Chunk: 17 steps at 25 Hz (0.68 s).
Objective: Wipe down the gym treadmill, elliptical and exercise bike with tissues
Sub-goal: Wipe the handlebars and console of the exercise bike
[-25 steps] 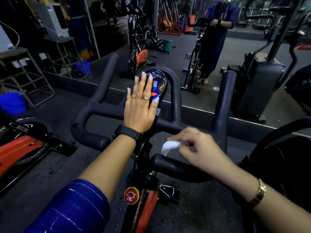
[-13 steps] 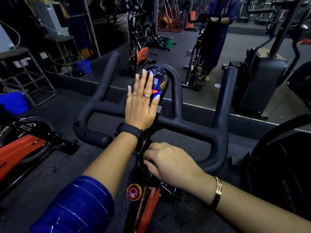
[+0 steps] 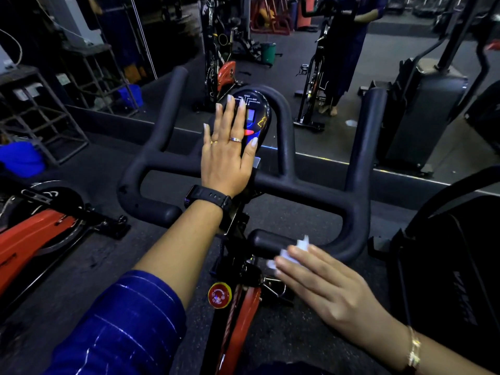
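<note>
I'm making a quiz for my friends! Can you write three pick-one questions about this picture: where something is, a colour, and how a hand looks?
1. Where does the left hand rest? A) on the bike's console B) on the floor C) on a bucket
2. What colour is the tissue? A) green B) white C) red
3. How are the fingers of the right hand? A) in an empty fist B) round a bottle C) straight, on the tissue
Answers: 1 A, its palm lies flat on the console; 2 B, it shows white against the black handlebar; 3 C, straight fingertips cover the tissue.
</note>
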Each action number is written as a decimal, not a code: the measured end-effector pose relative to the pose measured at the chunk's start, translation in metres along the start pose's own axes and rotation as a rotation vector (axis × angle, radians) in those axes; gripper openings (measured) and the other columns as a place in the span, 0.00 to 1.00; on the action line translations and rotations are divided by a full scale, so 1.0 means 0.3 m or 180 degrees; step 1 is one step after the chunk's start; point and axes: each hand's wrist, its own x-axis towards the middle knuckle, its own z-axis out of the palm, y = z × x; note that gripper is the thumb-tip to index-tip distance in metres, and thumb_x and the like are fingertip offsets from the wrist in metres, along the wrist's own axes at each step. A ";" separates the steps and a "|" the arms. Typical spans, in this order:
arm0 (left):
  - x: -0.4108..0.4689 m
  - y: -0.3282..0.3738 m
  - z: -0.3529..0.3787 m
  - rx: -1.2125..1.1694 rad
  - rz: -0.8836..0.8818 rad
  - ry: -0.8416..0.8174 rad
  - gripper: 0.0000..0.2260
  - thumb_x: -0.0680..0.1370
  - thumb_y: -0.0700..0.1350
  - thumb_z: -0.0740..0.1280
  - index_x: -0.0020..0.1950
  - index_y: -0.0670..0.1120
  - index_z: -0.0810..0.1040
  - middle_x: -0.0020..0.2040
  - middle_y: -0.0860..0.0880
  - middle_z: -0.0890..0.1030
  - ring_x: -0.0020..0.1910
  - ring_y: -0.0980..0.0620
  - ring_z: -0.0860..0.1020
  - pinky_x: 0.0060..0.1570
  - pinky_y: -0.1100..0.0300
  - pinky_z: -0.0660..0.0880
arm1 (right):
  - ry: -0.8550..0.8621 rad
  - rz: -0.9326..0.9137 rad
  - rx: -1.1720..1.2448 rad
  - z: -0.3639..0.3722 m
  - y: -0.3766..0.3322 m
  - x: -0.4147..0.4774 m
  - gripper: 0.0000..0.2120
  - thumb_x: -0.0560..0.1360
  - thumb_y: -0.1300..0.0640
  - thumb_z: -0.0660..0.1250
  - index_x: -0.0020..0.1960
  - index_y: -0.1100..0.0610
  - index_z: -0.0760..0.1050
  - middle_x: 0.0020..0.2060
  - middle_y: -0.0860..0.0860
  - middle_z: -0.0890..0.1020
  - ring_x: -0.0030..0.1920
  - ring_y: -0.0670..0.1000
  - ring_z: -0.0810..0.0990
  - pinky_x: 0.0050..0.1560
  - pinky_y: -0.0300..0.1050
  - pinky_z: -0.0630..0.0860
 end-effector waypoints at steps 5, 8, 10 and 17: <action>-0.006 -0.006 0.002 0.0014 0.0001 -0.0020 0.29 0.82 0.53 0.54 0.80 0.46 0.50 0.81 0.46 0.49 0.79 0.45 0.47 0.75 0.45 0.46 | 0.0051 0.0776 -0.0537 0.048 -0.034 -0.162 0.24 0.81 0.56 0.59 0.76 0.56 0.61 0.74 0.52 0.65 0.74 0.54 0.64 0.72 0.56 0.63; -0.005 -0.007 0.002 -0.0009 0.0003 -0.0018 0.29 0.82 0.53 0.54 0.80 0.46 0.50 0.81 0.46 0.50 0.79 0.46 0.47 0.75 0.45 0.46 | 0.0156 0.1107 -0.0621 0.086 -0.094 -0.071 0.27 0.80 0.49 0.61 0.75 0.59 0.61 0.74 0.56 0.66 0.73 0.56 0.65 0.72 0.57 0.63; -0.005 -0.009 0.001 0.0001 0.0009 -0.0007 0.29 0.82 0.53 0.54 0.80 0.46 0.51 0.81 0.46 0.50 0.79 0.45 0.47 0.75 0.44 0.47 | 0.0122 0.1195 -0.0543 0.085 -0.121 0.054 0.27 0.80 0.47 0.60 0.74 0.61 0.65 0.70 0.59 0.71 0.70 0.57 0.70 0.69 0.57 0.67; -0.007 -0.003 0.000 -0.0041 -0.0015 0.0012 0.29 0.82 0.52 0.55 0.80 0.47 0.50 0.81 0.46 0.50 0.79 0.46 0.47 0.76 0.43 0.47 | 0.0207 0.1317 -0.0077 0.090 -0.083 0.199 0.21 0.83 0.49 0.52 0.65 0.58 0.77 0.56 0.53 0.82 0.53 0.52 0.82 0.58 0.47 0.75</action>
